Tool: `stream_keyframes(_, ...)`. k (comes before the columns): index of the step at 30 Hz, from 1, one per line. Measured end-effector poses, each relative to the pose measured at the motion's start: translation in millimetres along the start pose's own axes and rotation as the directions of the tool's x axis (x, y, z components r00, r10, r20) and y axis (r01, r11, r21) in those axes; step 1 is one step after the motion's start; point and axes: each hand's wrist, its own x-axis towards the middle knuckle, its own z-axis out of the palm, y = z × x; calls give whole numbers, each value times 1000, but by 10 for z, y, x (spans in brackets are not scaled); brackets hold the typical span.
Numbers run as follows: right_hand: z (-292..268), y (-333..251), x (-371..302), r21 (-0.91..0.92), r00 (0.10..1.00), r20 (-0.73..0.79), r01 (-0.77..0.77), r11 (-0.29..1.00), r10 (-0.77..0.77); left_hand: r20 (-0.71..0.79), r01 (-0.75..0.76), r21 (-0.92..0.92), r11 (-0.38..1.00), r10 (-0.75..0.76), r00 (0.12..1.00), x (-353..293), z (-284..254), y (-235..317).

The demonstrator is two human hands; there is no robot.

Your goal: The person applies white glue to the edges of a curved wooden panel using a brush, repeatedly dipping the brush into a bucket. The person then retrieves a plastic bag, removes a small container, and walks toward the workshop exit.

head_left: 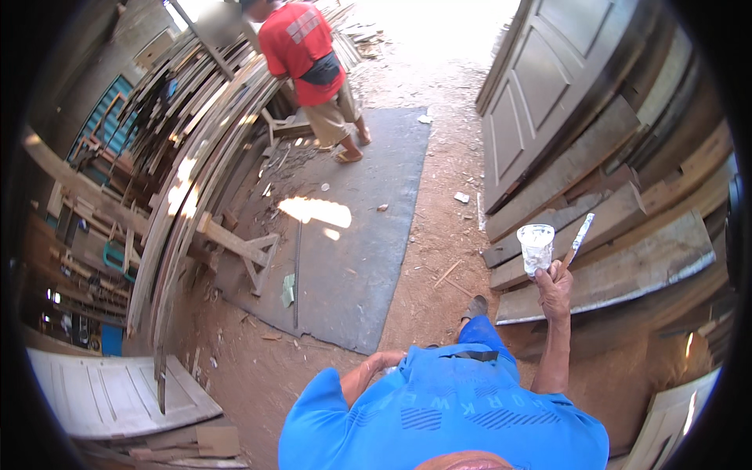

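Raised in front of me on the right, my right hand [554, 291] is closed around a clear plastic cup [536, 249] smeared with white paint. The same hand grips a paintbrush [579, 237], which leans up and to the right with white on its upper end. Bent in toward my waist, my left hand [389, 358] is mostly covered by my blue shirt. Its fingers are hidden. A small whitish patch shows beside it, too little to name.
Boards [603, 290] and a panelled door [540, 82] lean along the right. A dark sheet [352, 258] lies on the dirt floor. At the far left, a person in red [301, 47] stands by stacked lumber [184, 188]. A white door panel [117, 395] lies near left.
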Motion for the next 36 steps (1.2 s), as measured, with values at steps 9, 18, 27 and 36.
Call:
stream_keyframes(9,389,-120,1353,25,977,213,5,1000,-10,-312,-357,-736,575,179,933,-6,-344,556)
stream_keyframes(18,892,-108,2268,22,902,429,-55,998,41,-586,-580,-748,323,88,805,-419,-965,1410)
stream_keyframes(27,1040,428,3112,-8,925,367,-103,995,99,-723,-298,-589,751,-326,609,-153,-2104,1499)
stream_keyframes(36,1196,409,4813,79,990,144,-9,997,-2,-857,-390,-133,911,92,508,642,-5154,2314)
